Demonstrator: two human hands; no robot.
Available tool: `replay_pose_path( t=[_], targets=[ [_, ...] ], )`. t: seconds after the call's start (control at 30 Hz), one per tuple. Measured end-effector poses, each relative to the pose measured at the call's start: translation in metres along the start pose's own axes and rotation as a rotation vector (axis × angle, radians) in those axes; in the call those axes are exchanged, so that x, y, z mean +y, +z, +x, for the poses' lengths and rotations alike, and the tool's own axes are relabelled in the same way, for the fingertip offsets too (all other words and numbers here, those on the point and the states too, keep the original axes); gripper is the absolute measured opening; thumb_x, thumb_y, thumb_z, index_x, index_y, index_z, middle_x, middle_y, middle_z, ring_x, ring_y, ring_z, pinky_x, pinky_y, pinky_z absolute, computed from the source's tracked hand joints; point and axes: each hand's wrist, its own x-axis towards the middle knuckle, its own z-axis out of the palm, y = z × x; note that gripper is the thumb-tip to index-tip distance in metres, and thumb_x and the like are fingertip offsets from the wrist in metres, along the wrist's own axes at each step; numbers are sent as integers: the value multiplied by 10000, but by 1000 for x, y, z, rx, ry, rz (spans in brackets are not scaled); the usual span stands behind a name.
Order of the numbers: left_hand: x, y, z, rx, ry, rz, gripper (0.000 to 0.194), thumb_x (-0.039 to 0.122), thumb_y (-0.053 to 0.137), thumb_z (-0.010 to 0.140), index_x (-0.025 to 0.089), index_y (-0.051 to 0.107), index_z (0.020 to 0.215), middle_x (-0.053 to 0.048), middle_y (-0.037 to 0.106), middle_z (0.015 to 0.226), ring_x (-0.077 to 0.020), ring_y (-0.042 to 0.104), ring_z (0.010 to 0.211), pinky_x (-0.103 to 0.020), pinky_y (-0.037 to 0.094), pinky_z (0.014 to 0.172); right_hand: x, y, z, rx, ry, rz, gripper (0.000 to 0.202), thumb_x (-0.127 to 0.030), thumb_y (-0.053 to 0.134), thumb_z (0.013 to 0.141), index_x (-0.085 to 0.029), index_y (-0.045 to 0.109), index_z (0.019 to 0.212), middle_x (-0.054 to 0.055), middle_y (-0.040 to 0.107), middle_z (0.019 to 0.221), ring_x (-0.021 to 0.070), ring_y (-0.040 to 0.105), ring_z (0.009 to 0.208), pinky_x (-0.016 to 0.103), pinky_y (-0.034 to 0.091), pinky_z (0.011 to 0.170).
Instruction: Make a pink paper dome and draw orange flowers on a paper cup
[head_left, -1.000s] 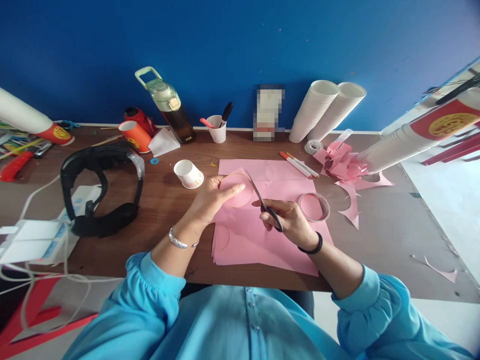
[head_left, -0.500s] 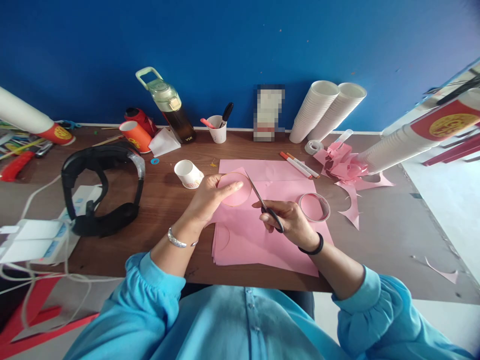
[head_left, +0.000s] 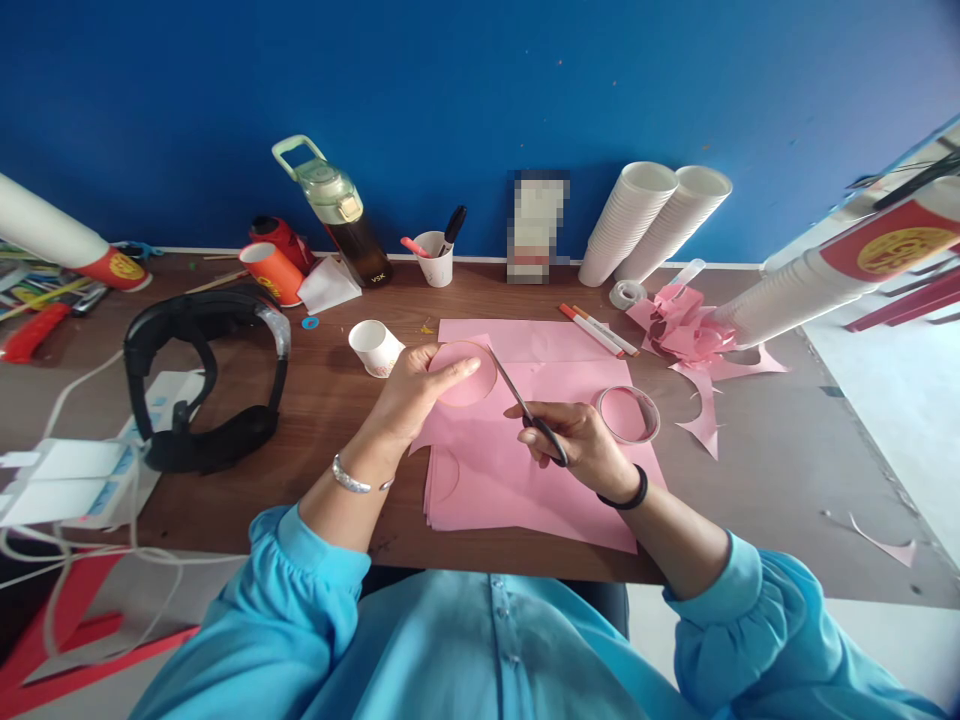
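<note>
My left hand (head_left: 416, 392) pinches a piece of pink paper (head_left: 480, 375) that bears a drawn circle, its thumb lying on top. In my right hand (head_left: 577, 440) are black-handled scissors (head_left: 549, 432), their blades pointing up and left at the paper's right edge. Both hands are over a stack of pink sheets (head_left: 547, 490). A roll of tape (head_left: 655, 425) lies on the stack, right of the scissors. Part of another drawn circle shows on the stack's left side.
A white paper cup (head_left: 376, 348) lies left of my left hand. Two orange-and-white markers (head_left: 596, 330) lie behind. Pink scraps (head_left: 694, 325) and stacked cups (head_left: 630, 222) are at the right; a bottle (head_left: 341, 225) and black headset (head_left: 206, 450) are at the left.
My left hand and the pink paper in it have shifted slightly left, away from the scissors. My right hand has hardly moved.
</note>
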Motion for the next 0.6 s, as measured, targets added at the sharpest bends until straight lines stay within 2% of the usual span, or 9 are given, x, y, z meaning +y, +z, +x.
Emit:
replay_pose_path(
  t=[0.3,0.6],
  targets=[
    [1,1,0,32,40,1,327,446,826,708,168,784,875,-41,743,794,-197,654,745,-297,490,680,1,1,0,-4,7,8,496,-546,761,809,-124,750,1068,-41,543,536,97,490,495,247,427,489],
    [1,5,-4,-20,-16,-35,290,433,828,724,160,760,794,-15,714,726,-162,621,673,-266,464,630,3,3,1,-5,61,122,522,-515,808,760,-124,746,1101,-24,571,612,106,526,539,255,435,517]
  ],
)
